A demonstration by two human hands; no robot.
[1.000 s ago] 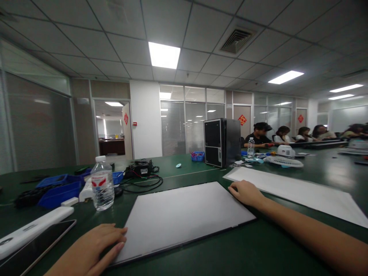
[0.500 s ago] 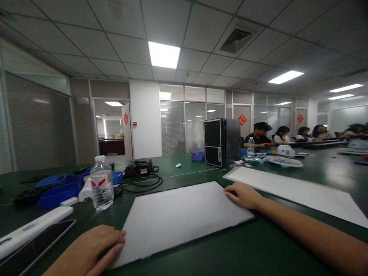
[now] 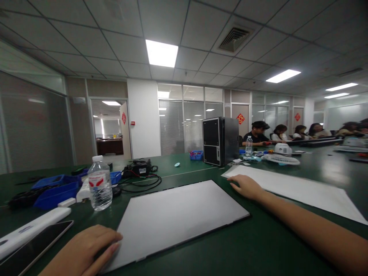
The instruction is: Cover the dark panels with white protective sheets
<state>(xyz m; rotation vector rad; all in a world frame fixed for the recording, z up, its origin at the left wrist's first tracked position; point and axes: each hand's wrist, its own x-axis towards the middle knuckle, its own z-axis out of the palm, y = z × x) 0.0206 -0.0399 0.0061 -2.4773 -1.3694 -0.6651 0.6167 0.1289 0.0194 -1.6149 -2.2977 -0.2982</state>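
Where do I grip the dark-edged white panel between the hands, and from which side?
Likely best by its left and right edges, one hand coming in from each side: the dark-edged white panel lies flat, wide and thin. The left hand is at the left edge; the right hand is just off the right.

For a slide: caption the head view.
Left hand at one edge of a white panel, right hand near another, on a green table.

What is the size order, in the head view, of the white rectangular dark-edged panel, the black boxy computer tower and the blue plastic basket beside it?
Largest: white panel
Next: computer tower
Smallest: blue basket
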